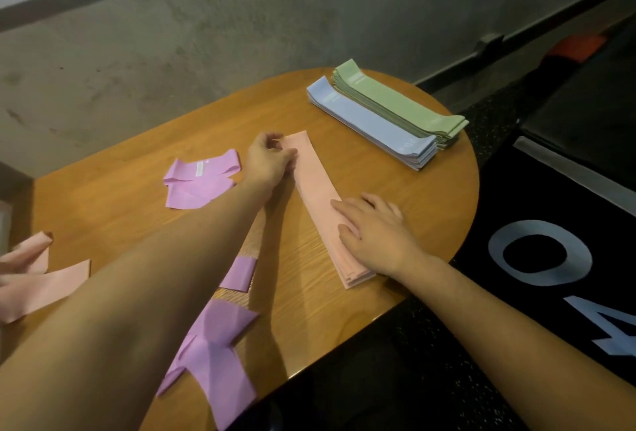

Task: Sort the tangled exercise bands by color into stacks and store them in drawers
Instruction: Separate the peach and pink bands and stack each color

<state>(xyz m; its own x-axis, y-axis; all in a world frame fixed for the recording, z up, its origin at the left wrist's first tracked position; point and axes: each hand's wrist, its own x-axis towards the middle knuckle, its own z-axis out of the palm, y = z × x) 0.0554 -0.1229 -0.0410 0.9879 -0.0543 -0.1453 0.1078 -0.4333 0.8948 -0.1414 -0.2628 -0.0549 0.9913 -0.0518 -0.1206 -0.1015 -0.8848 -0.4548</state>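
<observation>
A stack of pale pink bands (318, 186) lies diagonally across the middle of the wooden table (447, 190). My left hand (270, 162) pinches the far end of the top pink band. My right hand (375, 231) lies flat on the near end of that stack, fingers straight. Behind them, a blue stack (371, 124) and a green stack (399, 104) sit side by side. Loose purple bands lie at the left (198, 179) and under my left forearm (213, 362). More loose pink bands (38, 279) lie at the table's left edge.
A grey concrete wall rises behind the table. To the right is black flooring and a black mat with pale lettering (550, 258). An orange object (574, 47) sits at the far right by the wall.
</observation>
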